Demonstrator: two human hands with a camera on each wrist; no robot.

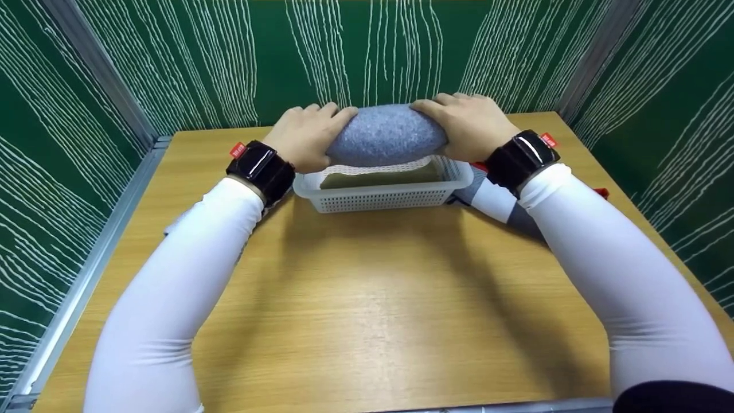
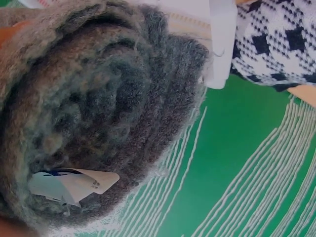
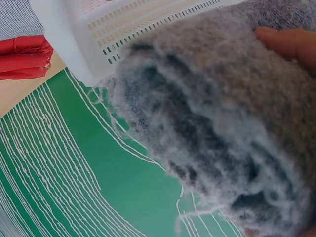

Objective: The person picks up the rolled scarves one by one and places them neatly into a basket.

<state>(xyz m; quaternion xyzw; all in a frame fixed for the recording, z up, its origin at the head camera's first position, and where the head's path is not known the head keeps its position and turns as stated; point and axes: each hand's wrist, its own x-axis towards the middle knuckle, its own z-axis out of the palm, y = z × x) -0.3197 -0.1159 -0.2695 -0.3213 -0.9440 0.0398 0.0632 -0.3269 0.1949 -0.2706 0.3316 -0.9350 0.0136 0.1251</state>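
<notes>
A roll of fuzzy grey-blue woolly cloth [image 1: 390, 135] is held up level, in front of and above a white plastic basket [image 1: 384, 201]. My left hand [image 1: 309, 135] grips its left end and my right hand [image 1: 470, 123] its right end, thumbs on the near side. In the left wrist view the end of the roll [image 2: 98, 98] shows spiral layers, with a white label [image 2: 74, 183] poking out. Loose threads fringe the other end of the roll [image 3: 197, 138] in the right wrist view. Something olive [image 1: 384, 179] lies inside the basket.
Left of the basket lies a black-and-white checked cloth [image 2: 276, 42]. To the right, partly under my right arm, are a grey and white cloth [image 1: 493, 198] and a folded red cloth [image 3: 24, 58]. Green walls with white lines [image 1: 401, 51] enclose the wooden table [image 1: 373, 298].
</notes>
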